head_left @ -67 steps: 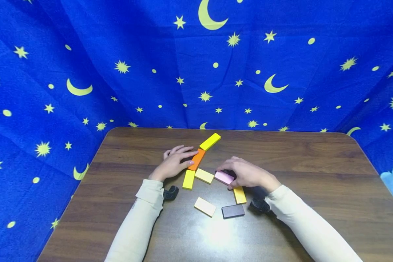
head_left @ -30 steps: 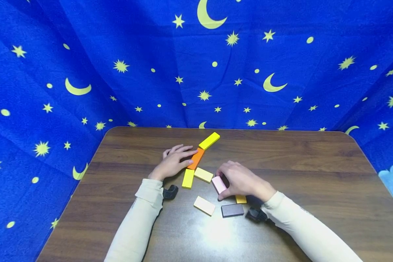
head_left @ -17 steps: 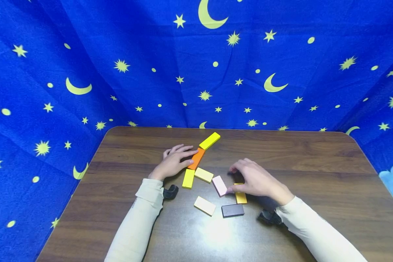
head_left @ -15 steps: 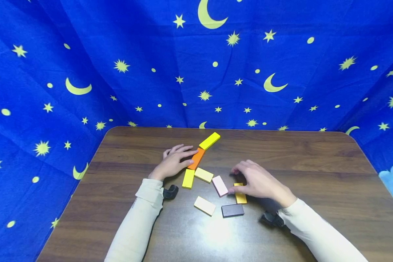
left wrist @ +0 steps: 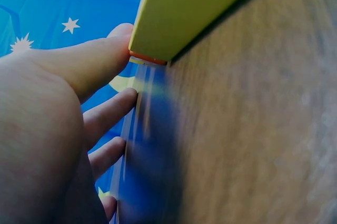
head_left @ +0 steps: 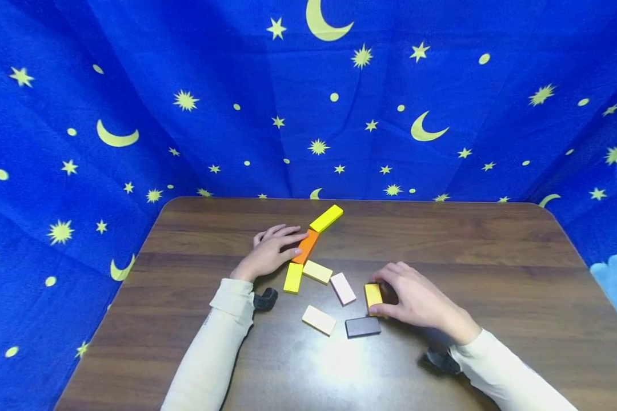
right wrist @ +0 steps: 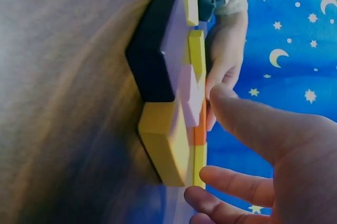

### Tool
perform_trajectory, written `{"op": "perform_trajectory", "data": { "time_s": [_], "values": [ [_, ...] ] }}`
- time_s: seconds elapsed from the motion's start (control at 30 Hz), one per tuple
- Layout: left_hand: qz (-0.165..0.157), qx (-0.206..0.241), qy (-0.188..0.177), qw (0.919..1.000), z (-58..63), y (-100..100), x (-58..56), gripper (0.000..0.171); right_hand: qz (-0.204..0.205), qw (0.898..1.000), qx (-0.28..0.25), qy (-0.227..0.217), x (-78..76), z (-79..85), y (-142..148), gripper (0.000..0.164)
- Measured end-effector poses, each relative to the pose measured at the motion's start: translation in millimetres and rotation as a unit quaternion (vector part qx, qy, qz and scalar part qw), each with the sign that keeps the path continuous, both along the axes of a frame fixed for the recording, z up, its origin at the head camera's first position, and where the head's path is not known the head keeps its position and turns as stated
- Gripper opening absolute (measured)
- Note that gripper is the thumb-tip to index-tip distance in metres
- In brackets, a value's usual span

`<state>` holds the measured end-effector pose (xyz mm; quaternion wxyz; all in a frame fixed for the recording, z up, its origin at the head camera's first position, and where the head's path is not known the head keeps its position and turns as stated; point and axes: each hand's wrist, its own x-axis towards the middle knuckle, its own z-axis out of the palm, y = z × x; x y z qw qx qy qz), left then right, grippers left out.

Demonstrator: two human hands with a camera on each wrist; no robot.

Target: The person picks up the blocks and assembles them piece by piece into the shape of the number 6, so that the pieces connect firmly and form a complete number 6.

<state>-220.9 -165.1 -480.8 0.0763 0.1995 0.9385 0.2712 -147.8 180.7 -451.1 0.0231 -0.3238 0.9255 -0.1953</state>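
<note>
In the head view my left hand (head_left: 267,251) lies with fingers extended, fingertips and thumb against the flat orange block (head_left: 306,245). My right hand (head_left: 413,297) arches over a golden-yellow block (head_left: 373,298), the thumb near its front end and the fingertips near its back end. The right wrist view shows a gap between the thumb (right wrist: 237,113) and that golden block (right wrist: 166,140). A pale pink block (head_left: 343,289) lies just left of it, tilted. A dark grey-purple block (head_left: 363,327) is in front of it.
A bright yellow block (head_left: 326,218) meets the orange one's far end. Another yellow block (head_left: 293,278) and a pale yellow block (head_left: 317,272) lie at its near end. A cream block (head_left: 319,320) sits nearer me. Behind the brown table (head_left: 468,240) hangs a blue star-patterned cloth (head_left: 267,68).
My right hand turned the pink block, released it and moved right, then came down around the golden-yellow block. My left hand has stayed at the orange block.
</note>
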Motion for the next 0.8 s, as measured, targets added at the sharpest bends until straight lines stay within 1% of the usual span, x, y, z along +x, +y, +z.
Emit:
{"op": "perform_trajectory", "data": {
  "time_s": [0.07, 0.17, 0.37, 0.57, 0.7, 0.8],
  "values": [
    [-0.003, -0.001, 0.002, 1.0, 0.7, 0.9, -1.7, 0.046, -0.001, 1.0, 0.002, 0.001, 1.4, 0.2, 2.2, 0.054],
    [-0.005, -0.003, -0.005, 1.0, -0.5, 0.0, -0.8, 0.046, -0.006, 1.0, 0.006, 0.001, 4.5, -2.6, 1.9, 0.055],
    [-0.001, 0.0, -0.003, 1.0, 1.5, -0.4, -0.8, 0.047, -0.033, 0.999, 0.006, 0.019, 7.2, -3.1, -4.7, 0.055],
    [0.003, -0.009, -0.002, 1.0, 0.7, -0.8, -1.7, 0.047, -0.048, 0.998, 0.032, 0.031, 11.3, -1.7, -10.8, 0.06],
    [0.002, -0.008, -0.003, 1.0, -0.8, -0.9, -1.7, 0.047, -0.054, 0.997, 0.025, 0.053, 11.8, -3.1, -16.3, 0.059],
    [0.0, -0.005, -0.002, 1.0, -0.7, -0.6, -1.5, 0.047, -0.045, 0.997, 0.014, 0.069, 9.7, -4.1, -23.2, 0.057]
  ]
}}
